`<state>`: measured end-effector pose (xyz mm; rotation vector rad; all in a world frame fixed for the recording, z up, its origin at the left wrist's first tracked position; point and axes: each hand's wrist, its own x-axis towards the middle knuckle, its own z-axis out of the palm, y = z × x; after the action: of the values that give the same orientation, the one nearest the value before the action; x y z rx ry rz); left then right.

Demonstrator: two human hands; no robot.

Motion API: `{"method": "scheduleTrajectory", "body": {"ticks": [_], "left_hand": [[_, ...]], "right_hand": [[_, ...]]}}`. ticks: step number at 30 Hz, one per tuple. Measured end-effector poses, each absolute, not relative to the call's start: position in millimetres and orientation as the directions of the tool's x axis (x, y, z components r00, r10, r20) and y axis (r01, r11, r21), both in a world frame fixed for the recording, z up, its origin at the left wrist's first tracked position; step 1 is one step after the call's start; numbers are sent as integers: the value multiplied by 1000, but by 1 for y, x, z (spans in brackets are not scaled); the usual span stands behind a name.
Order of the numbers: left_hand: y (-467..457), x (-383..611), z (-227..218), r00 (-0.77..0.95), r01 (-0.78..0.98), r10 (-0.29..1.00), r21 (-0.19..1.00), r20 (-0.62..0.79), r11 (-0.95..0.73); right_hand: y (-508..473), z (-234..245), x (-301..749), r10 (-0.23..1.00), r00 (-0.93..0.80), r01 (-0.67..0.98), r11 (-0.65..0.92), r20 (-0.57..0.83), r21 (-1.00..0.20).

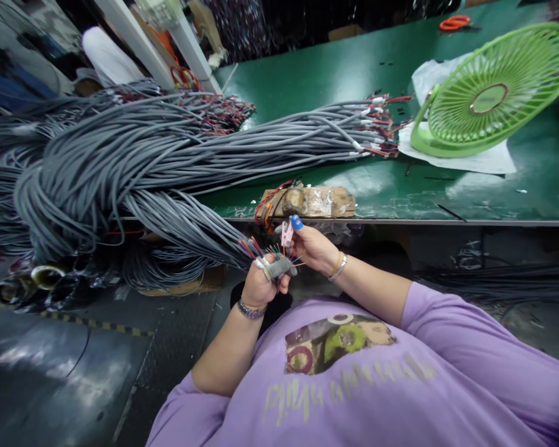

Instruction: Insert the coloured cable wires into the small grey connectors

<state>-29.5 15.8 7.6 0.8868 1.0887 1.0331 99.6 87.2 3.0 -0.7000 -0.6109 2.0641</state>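
My left hand (257, 288) is closed around the end of a grey cable, low in front of the table edge. Thin coloured wires (276, 251) fan out above its fingers, and grey covering wraps its thumb or fingertip. Beside it, my right hand (317, 249) wears a blue cover on a fingertip. Its fingers pinch a small pale-pink clip-like piece (286, 234) right at the wires; an orange wire runs up to it. Whether the piece grips that wire is too small to tell. A bundle of grey cables (190, 220) leads down toward my left hand.
A thick heap of grey cables (242, 149) covers the left and middle of the green table (335, 68). At the edge sits a wooden block (330, 202) with tape and wires. A green fan (489, 99) and orange-handled scissors (454, 23) are at right. Coils lie below the table.
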Motion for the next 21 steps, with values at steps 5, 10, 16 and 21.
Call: {"method": "scheduleTrajectory", "body": {"ticks": [5, 10, 16, 21], "left_hand": [[16, -29, 7, 112, -199, 951, 931, -289, 306], [12, -29, 6, 83, -213, 960, 937, -267, 278], [-4, -22, 9, -49, -216, 970, 951, -238, 223], [-4, -17, 13, -108, -265, 968, 945, -227, 192]], "right_hand": [[86, 2, 99, 825, -494, -594, -551, -275, -586], [86, 2, 104, 751, -573, -536, -647, -329, -542], [85, 2, 108, 748, -599, -525, -637, -286, -565], [83, 1, 108, 795, -554, -555, -574, -248, -602]]}}
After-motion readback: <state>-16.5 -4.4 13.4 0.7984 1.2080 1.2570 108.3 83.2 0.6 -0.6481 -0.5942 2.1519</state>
